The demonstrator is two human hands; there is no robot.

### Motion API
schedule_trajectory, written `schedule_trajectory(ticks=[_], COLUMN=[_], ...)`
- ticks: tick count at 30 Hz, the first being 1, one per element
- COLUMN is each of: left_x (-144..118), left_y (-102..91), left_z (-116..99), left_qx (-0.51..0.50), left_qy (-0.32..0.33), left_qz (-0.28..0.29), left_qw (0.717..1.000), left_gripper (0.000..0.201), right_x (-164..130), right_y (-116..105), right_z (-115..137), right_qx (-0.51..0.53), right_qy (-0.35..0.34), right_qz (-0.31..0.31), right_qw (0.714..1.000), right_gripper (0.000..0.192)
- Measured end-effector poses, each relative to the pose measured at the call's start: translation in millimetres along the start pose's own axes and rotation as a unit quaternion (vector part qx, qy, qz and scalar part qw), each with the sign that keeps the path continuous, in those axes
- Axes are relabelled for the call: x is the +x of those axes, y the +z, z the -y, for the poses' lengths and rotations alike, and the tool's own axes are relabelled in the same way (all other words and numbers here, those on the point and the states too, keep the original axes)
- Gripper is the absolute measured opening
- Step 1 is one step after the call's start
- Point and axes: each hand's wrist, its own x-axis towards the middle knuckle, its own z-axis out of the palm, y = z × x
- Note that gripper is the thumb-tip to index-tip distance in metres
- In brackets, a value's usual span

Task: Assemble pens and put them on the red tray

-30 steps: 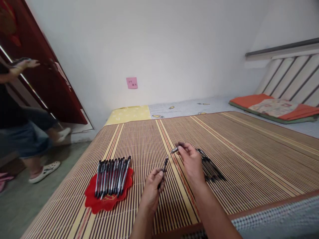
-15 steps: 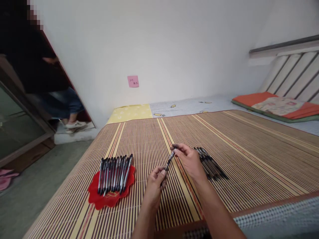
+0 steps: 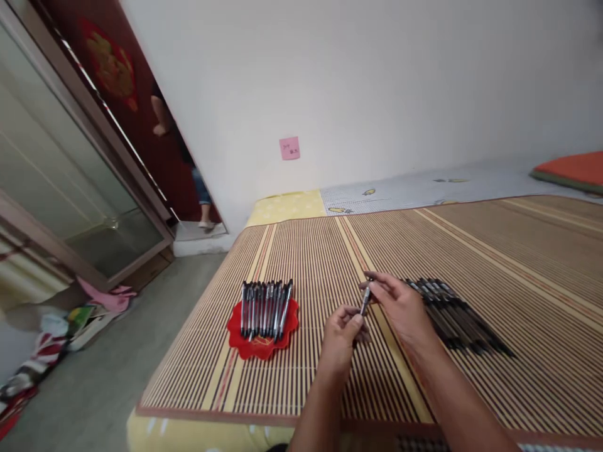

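Two hands meet over the mat (image 3: 330, 251): the left hand (image 3: 340, 339) pinches the pen (image 3: 365, 301) low, the right hand (image 3: 400, 307) grips its top, steadying both ends. Pens on a red cloth (image 3: 262, 342) lie left; a loose pile (image 3: 452, 311) lies right.

I can make out no readable text. The pink note (image 3: 289, 148) on the wall (image 3: 377, 81) has small dark handwriting, too tiny to read. The gold emblem (image 3: 110, 68) on the red door (image 3: 141, 119) is blurred.
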Motion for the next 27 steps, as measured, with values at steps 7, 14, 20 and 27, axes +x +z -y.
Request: schedule_trajectory(ticks=[7, 14, 20, 27], left_x=[-27, -24, -6, -17], left_y=[-49.5, -133.2, -133.4, -113.2], left_z=[-56, -119, -115, -126], left_qx=[0.246, 0.419, 0.468, 0.365], left_qy=[0.105, 0.053, 0.016, 0.049], left_qz=[-0.196, -0.324, -0.344, -0.314], left_qw=[0.943, 0.847, 0.814, 0.875], left_gripper=[0.018, 0.018, 0.011, 0.022], right_x=[-30, -131, -164, -154], right_y=[-6, 0, 5, -10], right_z=[-4, -14, -17, -27], right_qx=[0.007, -0.08, -0.105, 0.041], right_qy=[0.056, 0.111, 0.038, 0.134], right_qz=[-0.02, 0.197, 0.15, 0.129], right_qw=[0.998, 0.971, 0.982, 0.982], right_gripper=[0.053, 0.038, 0.03, 0.052])
